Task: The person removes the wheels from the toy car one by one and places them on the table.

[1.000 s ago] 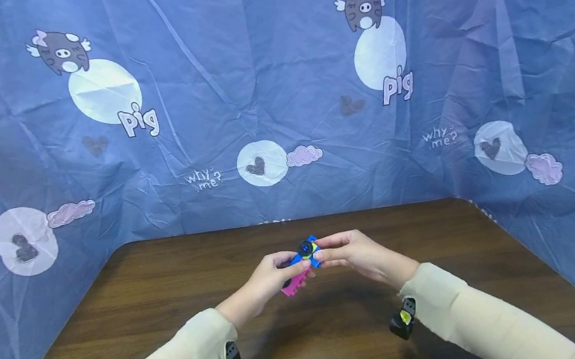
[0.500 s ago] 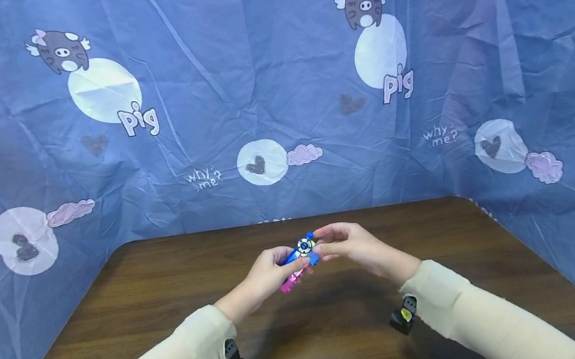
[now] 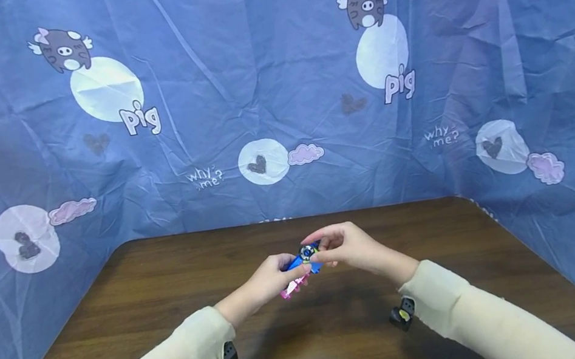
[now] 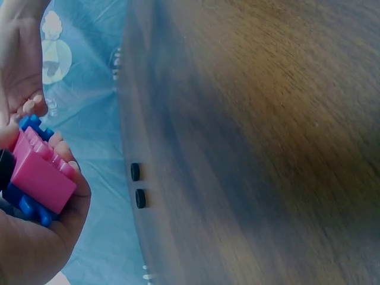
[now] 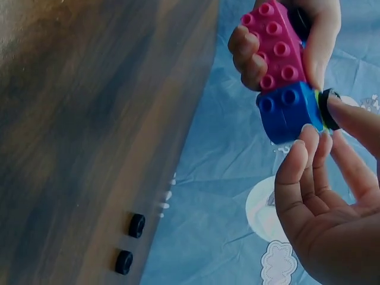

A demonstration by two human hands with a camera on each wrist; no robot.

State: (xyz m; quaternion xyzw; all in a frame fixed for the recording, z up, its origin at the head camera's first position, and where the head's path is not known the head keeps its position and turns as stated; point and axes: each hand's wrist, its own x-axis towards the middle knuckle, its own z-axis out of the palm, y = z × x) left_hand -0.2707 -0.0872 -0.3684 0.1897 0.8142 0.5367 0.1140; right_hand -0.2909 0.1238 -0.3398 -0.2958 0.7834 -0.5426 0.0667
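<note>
we see left hand [image 3: 270, 274] gripping studded pink brick [image 5: 276, 44] | right hand [image 3: 349, 247] pinching black wheel [image 3: 306, 253] on blue brick [image 5: 291, 110] | frame centre, above wood-grain bench [image 3: 169, 282]

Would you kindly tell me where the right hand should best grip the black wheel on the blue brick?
Probably by its rim, thumb and forefinger on opposite edges, coming from the right. The black wheel sits flat on the blue brick, so only its round edge stands proud, and the left hand covers the pink brick.

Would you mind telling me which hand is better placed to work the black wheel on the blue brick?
Probably the right hand: its fingertips already touch the black wheel on the blue brick. The left hand grips the pink brick, steadying the whole piece above the table.
</note>
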